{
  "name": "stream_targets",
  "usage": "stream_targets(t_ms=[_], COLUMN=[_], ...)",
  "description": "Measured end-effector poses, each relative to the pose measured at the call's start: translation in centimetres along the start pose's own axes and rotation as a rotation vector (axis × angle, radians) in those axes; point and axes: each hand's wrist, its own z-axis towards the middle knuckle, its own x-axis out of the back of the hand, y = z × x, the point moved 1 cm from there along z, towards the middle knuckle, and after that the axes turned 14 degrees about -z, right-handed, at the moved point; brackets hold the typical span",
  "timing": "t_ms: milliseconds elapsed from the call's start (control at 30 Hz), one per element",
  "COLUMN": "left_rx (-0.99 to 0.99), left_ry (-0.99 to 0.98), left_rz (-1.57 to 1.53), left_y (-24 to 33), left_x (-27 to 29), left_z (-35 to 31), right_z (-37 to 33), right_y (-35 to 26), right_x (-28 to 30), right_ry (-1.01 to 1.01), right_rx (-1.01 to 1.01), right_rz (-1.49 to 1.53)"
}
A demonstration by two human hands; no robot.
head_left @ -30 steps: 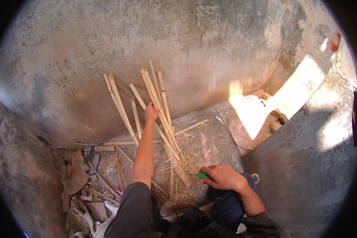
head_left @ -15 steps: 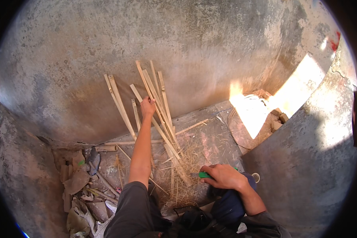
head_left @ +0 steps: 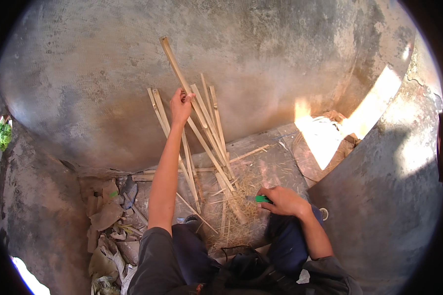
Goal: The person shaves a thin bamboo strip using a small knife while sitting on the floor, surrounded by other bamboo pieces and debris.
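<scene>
Ahead, a stained wall [head_left: 280,73] rises over the floor [head_left: 279,160], with pale strips [head_left: 219,123] slanting up before it. One tilted strip [head_left: 174,61] tops the others — my left hand [head_left: 181,105] grips it partway along. My right hand [head_left: 286,200] wraps round a green-handled tool [head_left: 263,199] — near thin shavings [head_left: 243,191].

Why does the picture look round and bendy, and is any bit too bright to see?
In the head view, the wide fisheye lens bends edges and leaves a dark round rim; in the head view too, the sunlight patch at right glares white, washing out detail, while the bamboo strip in the left hand looks fairly clear.
</scene>
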Motion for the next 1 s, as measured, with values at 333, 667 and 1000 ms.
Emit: stream_targets(t_ms=[333, 667, 1000], left_rx=[-0.202, -0.055, 0.244], left_ry=[0.251, 0.667, 0.849], left_rz=[-0.418, -0.800, -0.906], left_y=[19.9, 19.1, 14.6], left_x=[11.0, 24.8, 24.4], left_z=[-5.7, -30.1, -51.8], right_z=[0.0, 0.7, 0.7], right_y=[-1.1, -1.1, -4.0], right_x=[2.7, 3.6, 4.1], right_ry=[0.531, 0.792, 0.722], right_rx=[-0.209, -0.212, 0.020], right_rz=[0.160, 1.059, 1.229])
